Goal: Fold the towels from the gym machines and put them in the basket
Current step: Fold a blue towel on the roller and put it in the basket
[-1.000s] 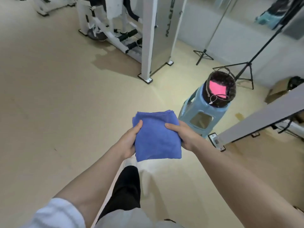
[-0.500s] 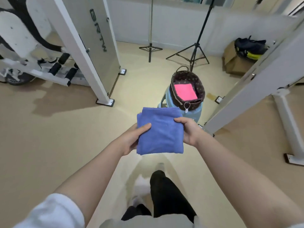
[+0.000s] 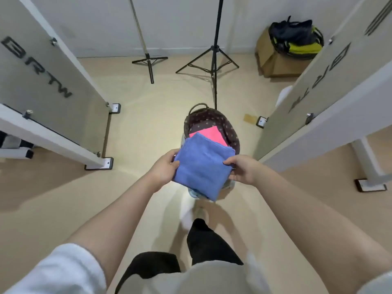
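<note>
Left hand (image 3: 164, 169) pinching the near-left edge of the folded blue towel (image 3: 201, 166), thumb on top. Towel between both hands, now closer to the basket (image 3: 233, 132) than half a second ago, overlapping its near rim. Pink towel (image 3: 214, 133) lying inside, just beyond. Right hand (image 3: 244, 170) gripping the right edge. Lowering in probably next.

floor (image 3: 148, 128): beige, smooth | on it: two tripod stands (image 3: 213, 66), cardboard box (image 3: 275, 62) by wall, white machine frames (image 3: 63, 132) left and right of me | blue stool (image 3: 196, 193) under basket (image 3: 232, 132)
</note>
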### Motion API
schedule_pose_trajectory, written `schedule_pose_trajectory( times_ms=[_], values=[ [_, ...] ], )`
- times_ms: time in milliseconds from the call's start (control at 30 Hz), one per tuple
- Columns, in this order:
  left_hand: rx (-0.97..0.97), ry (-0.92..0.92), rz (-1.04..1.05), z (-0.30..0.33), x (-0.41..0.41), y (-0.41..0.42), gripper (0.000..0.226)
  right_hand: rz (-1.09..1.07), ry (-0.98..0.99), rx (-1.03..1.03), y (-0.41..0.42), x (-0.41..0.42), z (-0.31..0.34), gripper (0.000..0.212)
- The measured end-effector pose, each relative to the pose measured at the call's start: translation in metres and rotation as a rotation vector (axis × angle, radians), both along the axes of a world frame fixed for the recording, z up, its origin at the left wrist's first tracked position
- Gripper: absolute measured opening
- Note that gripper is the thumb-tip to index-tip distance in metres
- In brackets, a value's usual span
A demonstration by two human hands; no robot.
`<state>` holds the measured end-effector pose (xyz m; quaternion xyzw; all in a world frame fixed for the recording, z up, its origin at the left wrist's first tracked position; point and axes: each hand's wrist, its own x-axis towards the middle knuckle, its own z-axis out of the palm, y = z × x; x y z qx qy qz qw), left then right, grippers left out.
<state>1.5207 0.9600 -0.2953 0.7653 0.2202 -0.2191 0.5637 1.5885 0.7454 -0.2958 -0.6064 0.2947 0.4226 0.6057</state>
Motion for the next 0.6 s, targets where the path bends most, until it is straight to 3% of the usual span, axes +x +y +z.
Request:
schedule_pose_trajectory(
  times_ms=[200, 300, 433, 600],
  values=[
    [0.04, -0.057, -0.167, -0.03, 0.099, -0.009, 0.053, -0.102, 0.035, -0.019, -0.006, 0.063, -0.042, 0.025],
    [0.009, -0.076, -0.314, -0.066, 0.141, -0.011, 0.052, -0.203, 0.055, -0.063, -0.004, 0.083, -0.081, 0.018],
    [0.165, -0.066, -0.575, -0.14, 0.201, -0.005, 0.064, -0.308, 0.057, -0.16, 0.014, 0.108, -0.146, 0.029],
    [0.372, 0.113, -0.828, -0.202, 0.245, -0.009, 0.063, -0.43, 0.06, -0.234, 0.042, 0.115, -0.211, 0.036]
  ],
)
